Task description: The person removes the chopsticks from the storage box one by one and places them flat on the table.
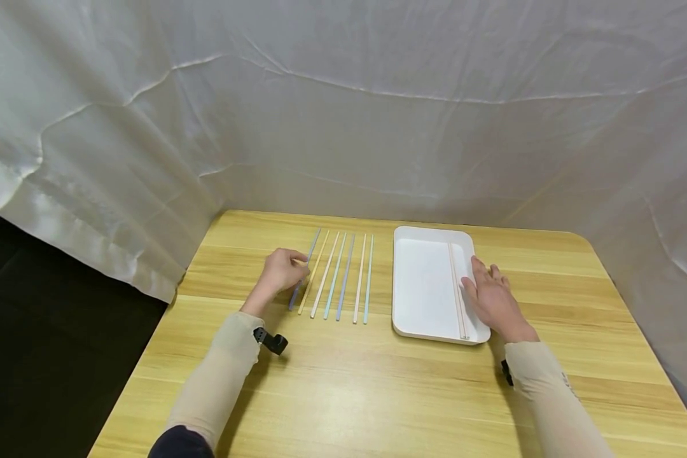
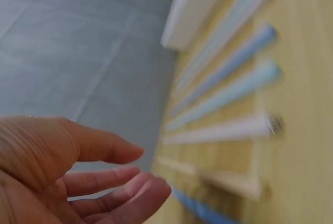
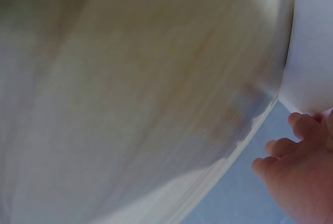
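Observation:
My left hand (image 1: 286, 270) is over the leftmost blue chopstick (image 1: 294, 299), next to a yellow chopstick (image 1: 304, 301). In the left wrist view its thumb and fingers are apart with nothing between them. To the right lie several more chopsticks side by side: white (image 1: 320, 293), light blue (image 1: 332, 290), blue-violet (image 1: 344, 292), pale pink (image 1: 358, 292) and mint (image 1: 369, 292). A white tray (image 1: 420, 286) holds a pair of pale pink chopsticks (image 1: 457, 292) along its right side. My right hand (image 1: 494, 302) rests at the tray's right rim, thumb over the edge and fingers spread.
The wooden table (image 1: 343, 388) carries the row and the tray. A pale cloth curtain (image 1: 378, 146) hangs behind the table and along its sides. Dark floor (image 1: 46, 331) shows beyond the left edge.

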Available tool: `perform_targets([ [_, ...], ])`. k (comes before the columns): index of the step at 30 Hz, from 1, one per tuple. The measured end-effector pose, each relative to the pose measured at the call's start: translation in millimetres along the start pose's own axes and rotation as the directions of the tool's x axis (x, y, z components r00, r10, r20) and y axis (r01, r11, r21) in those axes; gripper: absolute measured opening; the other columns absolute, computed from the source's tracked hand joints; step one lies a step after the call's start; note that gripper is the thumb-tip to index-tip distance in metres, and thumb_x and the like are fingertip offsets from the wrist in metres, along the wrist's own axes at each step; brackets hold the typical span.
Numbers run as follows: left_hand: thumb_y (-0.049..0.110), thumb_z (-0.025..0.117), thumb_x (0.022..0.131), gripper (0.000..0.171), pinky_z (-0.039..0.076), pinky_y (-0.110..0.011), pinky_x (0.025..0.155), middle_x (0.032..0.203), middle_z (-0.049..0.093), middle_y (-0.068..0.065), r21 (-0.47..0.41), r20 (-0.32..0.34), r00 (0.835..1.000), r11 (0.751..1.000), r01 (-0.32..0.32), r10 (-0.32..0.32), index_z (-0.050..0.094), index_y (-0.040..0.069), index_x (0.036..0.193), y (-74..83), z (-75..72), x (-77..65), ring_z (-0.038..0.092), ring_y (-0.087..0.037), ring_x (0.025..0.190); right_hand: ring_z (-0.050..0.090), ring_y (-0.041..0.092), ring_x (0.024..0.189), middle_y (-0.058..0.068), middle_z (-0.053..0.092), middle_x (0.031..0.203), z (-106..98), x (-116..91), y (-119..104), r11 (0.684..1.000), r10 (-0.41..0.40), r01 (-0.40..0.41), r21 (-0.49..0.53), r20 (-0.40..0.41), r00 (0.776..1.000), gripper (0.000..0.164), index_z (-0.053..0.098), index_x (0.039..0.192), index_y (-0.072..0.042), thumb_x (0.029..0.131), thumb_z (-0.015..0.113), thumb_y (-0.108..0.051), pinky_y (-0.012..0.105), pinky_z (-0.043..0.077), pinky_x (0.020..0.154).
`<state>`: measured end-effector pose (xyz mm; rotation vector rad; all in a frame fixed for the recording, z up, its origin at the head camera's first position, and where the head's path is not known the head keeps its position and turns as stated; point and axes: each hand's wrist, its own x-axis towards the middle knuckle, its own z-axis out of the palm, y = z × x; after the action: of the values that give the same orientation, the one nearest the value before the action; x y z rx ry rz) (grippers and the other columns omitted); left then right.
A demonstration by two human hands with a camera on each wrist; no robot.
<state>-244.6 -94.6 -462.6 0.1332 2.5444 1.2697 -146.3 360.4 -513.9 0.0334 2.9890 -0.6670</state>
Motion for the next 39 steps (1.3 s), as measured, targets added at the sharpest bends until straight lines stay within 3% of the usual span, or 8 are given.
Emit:
perform_targets([
  [4, 0.006, 0.067, 0.097, 0.041, 0.067, -0.051, 0.086, 0.111, 0.075, -0.03, -0.159, 0.075, 0.997, 0.987, -0.012, 0.024, 0.065, -0.003, 0.137, 22.9, 10.0, -0.9, 0.075, -0.046, 0.094, 0.004, 0.064, 0.155, 0.033, 0.014, 0.17, 0.2, 0.5, 1.3, 1.0, -0.003, 0.003, -0.004, -0.003, 1.0, 0.074, 0.002, 0.167, 0.001, 0.115, 0.022, -0.047, 0.076, 0.004, 0.127],
  [8, 0.006, 0.068, 0.099, 0.039, 0.065, -0.054, 0.092, 0.117, 0.073, -0.031, -0.274, 0.123, 0.991, 0.962, -0.022, 0.058, 0.066, -0.003, 0.136, 44.2, 26.8, 0.8, 0.074, -0.048, 0.103, 0.004, 0.064, 0.154, 0.034, 0.014, 0.17, 0.9, 0.6, 3.3, 1.0, -0.005, 0.005, -0.009, -0.006, 1.0, 0.074, 0.002, 0.167, 0.001, 0.115, 0.023, -0.047, 0.076, 0.005, 0.127],
  [12, 0.003, 0.068, 0.098, 0.036, 0.064, -0.055, 0.092, 0.113, 0.075, -0.028, -0.356, 0.165, 0.981, 0.934, -0.039, 0.104, 0.068, -0.002, 0.134, 63.4, 46.9, 3.4, 0.076, -0.042, 0.096, 0.004, 0.064, 0.154, 0.034, 0.014, 0.17, 1.1, 0.2, 3.8, 1.0, -0.002, 0.002, -0.005, -0.007, 1.0, 0.073, 0.002, 0.167, 0.002, 0.115, 0.023, -0.046, 0.076, 0.005, 0.127],
  [16, 0.002, 0.069, 0.097, 0.035, 0.064, -0.056, 0.093, 0.111, 0.076, -0.026, -0.398, 0.215, 0.968, 0.917, -0.035, 0.13, 0.069, -0.001, 0.132, 78.4, 72.7, 3.6, 0.076, -0.026, 0.081, 0.004, 0.064, 0.154, 0.034, 0.014, 0.17, 1.8, -0.8, 2.5, 1.0, 0.001, -0.001, -0.006, -0.005, 1.0, 0.073, 0.002, 0.167, 0.002, 0.116, 0.023, -0.046, 0.076, 0.005, 0.127],
  [24, 0.005, 0.072, 0.097, 0.037, 0.068, -0.045, 0.083, 0.116, 0.075, -0.029, -0.403, 0.291, 0.945, 0.915, -0.019, 0.148, 0.068, -0.004, 0.133, 103.2, 127.0, 2.1, 0.077, -0.043, 0.096, 0.004, 0.064, 0.155, 0.033, 0.014, 0.171, -0.2, 1.2, -2.8, 1.0, -0.008, 0.008, -0.002, -0.01, 1.0, 0.073, 0.003, 0.168, 0.0, 0.115, 0.024, -0.047, 0.076, 0.005, 0.127],
  [27, 0.005, 0.074, 0.096, 0.037, 0.069, -0.036, 0.072, 0.114, 0.077, -0.026, -0.402, 0.309, 0.941, 0.915, -0.001, 0.137, 0.069, -0.004, 0.131, 110.1, 146.9, 1.9, 0.078, -0.04, 0.094, 0.004, 0.064, 0.155, 0.033, 0.014, 0.171, -0.7, 0.8, -3.8, 1.0, 0.0, 0.0, -0.003, -0.004, 1.0, 0.073, 0.003, 0.168, 0.0, 0.116, 0.024, -0.046, 0.075, 0.005, 0.127],
  [32, 0.004, 0.075, 0.095, 0.036, 0.068, -0.034, 0.066, 0.11, 0.078, -0.025, -0.39, 0.347, 0.933, 0.92, 0.047, 0.099, 0.07, -0.004, 0.13, 120.4, 178.6, 0.3, 0.08, -0.036, 0.09, 0.006, 0.064, 0.154, 0.034, 0.016, 0.17, -1.4, -0.7, -2.3, 1.0, 0.012, -0.012, -0.017, -0.004, 1.0, 0.073, 0.004, 0.167, 0.002, 0.116, 0.025, -0.045, 0.076, 0.006, 0.127],
  [39, 0.004, 0.078, 0.093, 0.028, 0.068, -0.035, 0.061, 0.091, 0.079, -0.02, -0.338, 0.321, 0.947, 0.937, 0.09, 0.025, 0.075, -0.002, 0.119, 135.9, 218.3, -4.9, 0.08, -0.034, 0.081, 0.009, 0.065, 0.153, 0.034, 0.019, 0.169, -2.6, 0.0, 0.3, 0.999, 0.013, -0.014, -0.032, -0.023, 1.0, 0.072, 0.007, 0.167, 0.002, 0.115, 0.024, -0.045, 0.076, 0.008, 0.127],
])
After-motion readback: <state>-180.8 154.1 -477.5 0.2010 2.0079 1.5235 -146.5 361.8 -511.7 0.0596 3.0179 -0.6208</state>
